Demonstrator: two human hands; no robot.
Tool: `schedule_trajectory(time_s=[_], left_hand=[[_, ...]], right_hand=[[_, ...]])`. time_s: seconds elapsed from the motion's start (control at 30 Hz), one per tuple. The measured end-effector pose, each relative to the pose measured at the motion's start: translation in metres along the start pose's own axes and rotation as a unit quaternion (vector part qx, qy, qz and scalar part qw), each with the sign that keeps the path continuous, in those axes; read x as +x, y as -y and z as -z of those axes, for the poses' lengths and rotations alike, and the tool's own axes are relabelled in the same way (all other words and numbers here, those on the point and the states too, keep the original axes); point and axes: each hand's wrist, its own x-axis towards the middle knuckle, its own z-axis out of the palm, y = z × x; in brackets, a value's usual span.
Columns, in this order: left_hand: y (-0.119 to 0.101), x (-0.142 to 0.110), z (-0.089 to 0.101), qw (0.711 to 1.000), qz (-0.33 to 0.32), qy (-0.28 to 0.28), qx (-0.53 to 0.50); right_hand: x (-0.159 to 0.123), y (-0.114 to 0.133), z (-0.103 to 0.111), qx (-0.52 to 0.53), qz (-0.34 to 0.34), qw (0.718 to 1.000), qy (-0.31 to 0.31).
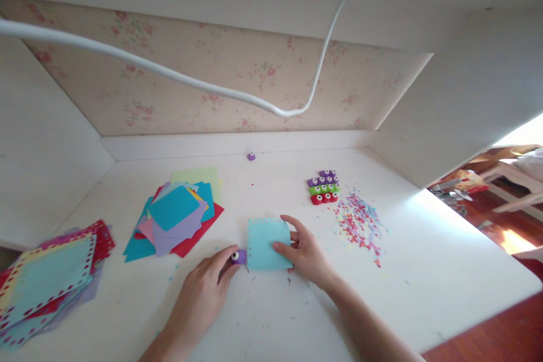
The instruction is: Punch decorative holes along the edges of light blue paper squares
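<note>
So I'm on the head view, the only feed I've got, clock centred on the light blue sheet (pixel 269 243), which lies in the middle of the near part of the surface (pixel 403 294). Left hand (pixel 207 280) has its grip pinching a purple punch (pixel 238 256), thumb and forefinger on either side, right at the sheet's nine o'clock edge, low down. Right hand (pixel 309 251) comes in from four; its grip pinches the sheet, thumb on top, other fingertips mostly hidden.

Small holes run along the twelve o'clock edge and down part of the nine o'clock one, so I'd call this mid-punching on that second side. Can't tell if the paper is fully in the slot. To me the next move calls for lining the punch up with that row, holding the sheet flat, then squeezing.

Room-wise: the plain paper pile (pixel 173 209) at ten and the punched sheets (pixel 51 277) between eight and nine limit the left elbow. The punch cluster (pixel 324 198) sits at two, loose confetti (pixel 358 220) near three, easy to smear with a sleeve. Best open room is around four, out to the surface's right edge. White cable (pixel 203 87) loops overhead toward twelve.
</note>
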Motion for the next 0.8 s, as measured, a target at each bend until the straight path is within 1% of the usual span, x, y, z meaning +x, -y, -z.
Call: schedule_trajectory(time_s=[0.3,0.47,0.57,0.8], left_hand=[[-0.002,0.0003,0.0017,1.0,0.0,0.011,-0.011],[-0.0038,0.0015,0.0034,1.0,-0.009,-0.003,-0.017],[-0.0039,0.0016,0.0035,1.0,-0.01,-0.003,-0.009],[-0.0018,0.0002,0.0015,1.0,-0.015,-0.018,0.0]], right_hand=[[0.0024,-0.0044,-0.0013,-0.001,-0.004,1.0,0.005],[0.0032,-0.0056,-0.0014,0.007,-0.004,1.0,0.003],[0.0035,-0.0054,-0.0016,0.011,-0.002,1.0,-0.001],[0.0038,0.0013,-0.0028,0.022,-0.018,1.0,-0.005]])
